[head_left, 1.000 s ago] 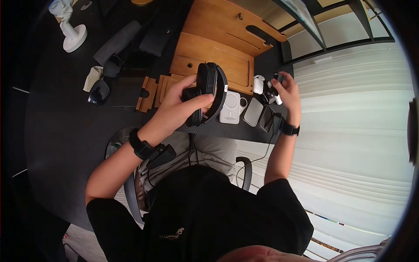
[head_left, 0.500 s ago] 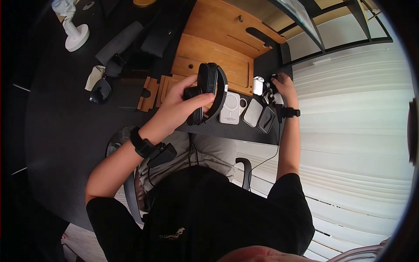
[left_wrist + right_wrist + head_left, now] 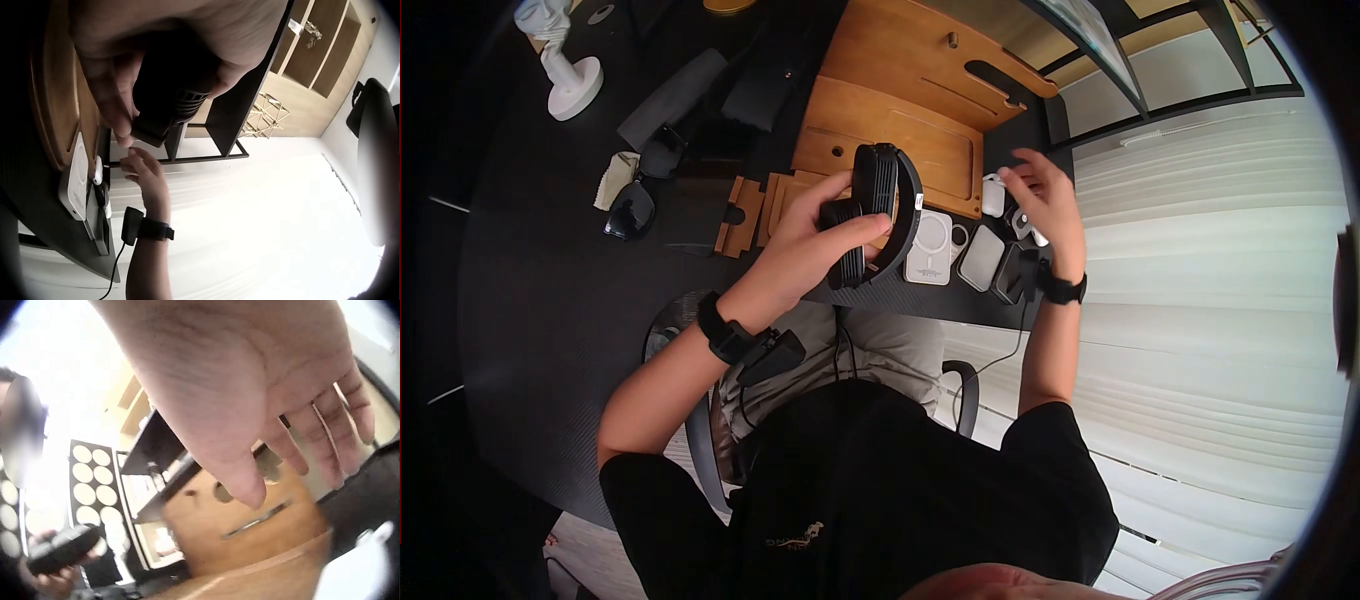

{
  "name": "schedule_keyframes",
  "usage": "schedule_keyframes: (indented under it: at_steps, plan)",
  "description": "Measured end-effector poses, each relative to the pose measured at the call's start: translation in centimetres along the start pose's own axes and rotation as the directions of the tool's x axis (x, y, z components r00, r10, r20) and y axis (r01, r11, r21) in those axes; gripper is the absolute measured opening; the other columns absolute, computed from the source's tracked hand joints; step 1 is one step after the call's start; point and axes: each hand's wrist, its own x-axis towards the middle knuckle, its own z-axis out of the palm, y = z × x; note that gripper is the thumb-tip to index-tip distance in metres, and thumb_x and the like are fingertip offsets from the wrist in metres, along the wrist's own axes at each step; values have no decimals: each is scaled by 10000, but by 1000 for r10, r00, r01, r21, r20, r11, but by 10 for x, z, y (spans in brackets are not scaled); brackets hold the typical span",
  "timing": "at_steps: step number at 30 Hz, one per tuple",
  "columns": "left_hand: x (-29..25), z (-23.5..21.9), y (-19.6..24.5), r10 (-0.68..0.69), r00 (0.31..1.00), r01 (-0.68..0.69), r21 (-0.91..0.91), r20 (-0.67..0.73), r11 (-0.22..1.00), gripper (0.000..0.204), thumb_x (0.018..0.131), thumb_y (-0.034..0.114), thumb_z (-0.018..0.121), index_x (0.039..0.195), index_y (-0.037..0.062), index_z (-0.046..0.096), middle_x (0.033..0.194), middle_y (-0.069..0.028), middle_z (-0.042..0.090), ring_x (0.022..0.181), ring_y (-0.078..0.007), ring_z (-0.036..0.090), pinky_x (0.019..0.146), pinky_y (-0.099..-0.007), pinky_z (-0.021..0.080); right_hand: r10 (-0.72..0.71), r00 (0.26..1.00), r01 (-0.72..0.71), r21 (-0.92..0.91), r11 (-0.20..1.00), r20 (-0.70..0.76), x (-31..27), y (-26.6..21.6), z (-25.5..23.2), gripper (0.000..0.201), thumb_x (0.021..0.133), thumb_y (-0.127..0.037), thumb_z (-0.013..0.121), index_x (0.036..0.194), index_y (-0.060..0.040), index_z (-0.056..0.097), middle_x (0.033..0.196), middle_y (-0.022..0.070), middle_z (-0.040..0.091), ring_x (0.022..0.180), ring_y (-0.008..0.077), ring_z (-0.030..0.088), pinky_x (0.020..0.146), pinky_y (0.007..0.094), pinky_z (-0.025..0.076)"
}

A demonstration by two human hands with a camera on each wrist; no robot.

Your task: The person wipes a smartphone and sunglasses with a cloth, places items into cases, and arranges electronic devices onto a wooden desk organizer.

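The left hand [image 3: 810, 240] grips a folded pair of black headphones [image 3: 878, 200], thumb across them, held up over the desk. In the left wrist view the fingers curl round the dark headphones [image 3: 172, 94]. The right hand [image 3: 1048, 205] is raised above the desk's right part, near a white earbuds case [image 3: 993, 195]. Its fingers are spread and nothing is in them; the right wrist view shows the bare palm [image 3: 250, 381]. Beside it lie small dark and white items, partly hidden by the hand. A white magnetic power bank [image 3: 927, 250] lies right of the headphones.
A wooden organizer [image 3: 900, 130] stands at the back. An opened grey-black case [image 3: 980, 258] lies at the front right. Sunglasses [image 3: 632, 210], a cloth [image 3: 616, 180], a small wooden piece [image 3: 738, 217] and a white stand [image 3: 575, 90] are on the left. A cable hangs from the right wrist.
The right hand first reached further back to the small dark items, then came away from them, leftward and up, with fingers spread. The left hand and headphones stayed in place.
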Motion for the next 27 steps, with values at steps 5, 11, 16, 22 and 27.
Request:
schedule_keyframes:
  at_steps: [5, 11, 16, 22, 27]
  plan:
    - [-1, 2, -1, 5, 1000, -5, -1, 11, 1000, 523, 960, 144, 675, 1430, 10, 490, 1070, -118, 722, 838, -128, 712, 794, -260, 558, -200, 947, 66, 459, 886, 251, -42, -91, 13, 426, 913, -118, 745, 1285, 41, 613, 745, 1, 654, 683, 52, 560, 651, 227, 462]
    - [-2, 9, -5, 67, 997, -65, -43, 39, 997, 551, 930, 116, 722, 1425, 28, 497, 1059, -24, 673, 882, -74, 657, 747, -223, 535, -262, 922, 115, 443, 889, 286, -58, -120, 41, 437, 945, -103, 672, 1346, 32, 563, 638, -7, 595, 558, 58, 509, 530, 253, 397]
    - [-7, 9, 1, 26, 988, -25, -8, 154, 1000, 686, 953, 189, 701, 1521, 16, 359, 1208, -118, 663, 1020, -136, 660, 757, -273, 554, -135, 930, -132, 650, 748, 343, -39, -84, 37, 426, 954, -83, 646, 1360, 19, 564, 674, -43, 632, 537, 26, 517, 500, 207, 383]
    - [-3, 3, 6, -23, 981, -8, 160, 195, 987, 598, 1012, 189, 572, 1541, 41, 335, 1286, -175, 643, 1038, -188, 688, 800, -292, 559, 63, 982, -158, 597, 787, 176, -2, 17, -11, 400, 930, -57, 595, 1321, 25, 608, 723, -31, 648, 522, 34, 535, 487, 190, 427]
    - [-3, 2, 4, -23, 980, -11, 173, 197, 985, 544, 1015, 199, 581, 1502, 41, 395, 1225, -151, 670, 967, -161, 685, 789, -283, 546, 266, 954, -300, 373, 878, 140, 36, 83, -36, 423, 932, -122, 646, 1320, 34, 584, 718, 19, 667, 510, 76, 573, 455, 217, 430]
